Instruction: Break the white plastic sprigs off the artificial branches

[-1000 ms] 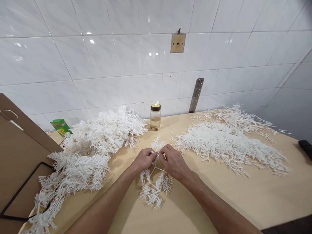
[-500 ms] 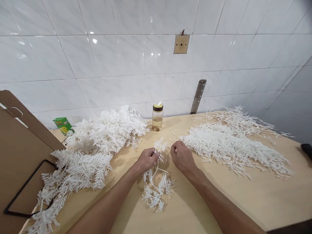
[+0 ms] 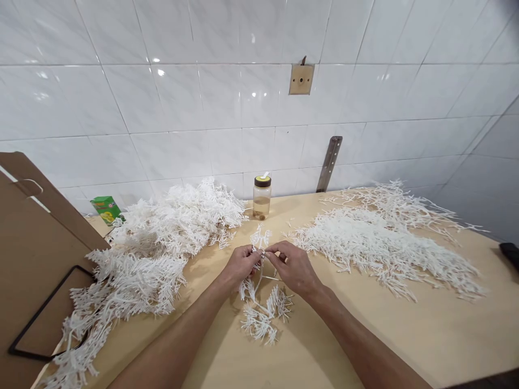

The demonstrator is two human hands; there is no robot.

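Near the middle of the table, my left hand point(image 3: 242, 265) is closed on a white branching sprig point(image 3: 261, 319), whose feathery lower tufts hang toward me. My right hand point(image 3: 292, 267) meets it at the sprig, thumb and forefinger pinched at its upper part. Small white tips stick up beyond the fingertips. A large heap of bushy white sprigs point(image 3: 174, 227) lies to the left. On the right is a flatter pile of thin white sprigs point(image 3: 377, 243). Whatever small piece sits between the right fingertips is too small to make out.
A lidded bottle with liquid point(image 3: 261, 205) stands behind my hands. At the left are a cardboard box point(image 3: 36, 248), a black wire frame point(image 3: 28, 324) and a green packet point(image 3: 106, 209). A metal bracket point(image 3: 329, 162) leans at the tiled wall. A dark object point(image 3: 509, 252) lies far right.
My right hand has moved left to the sprig and now pinches at it beside my left hand. The sprig's lower tufts have shifted slightly up and right.
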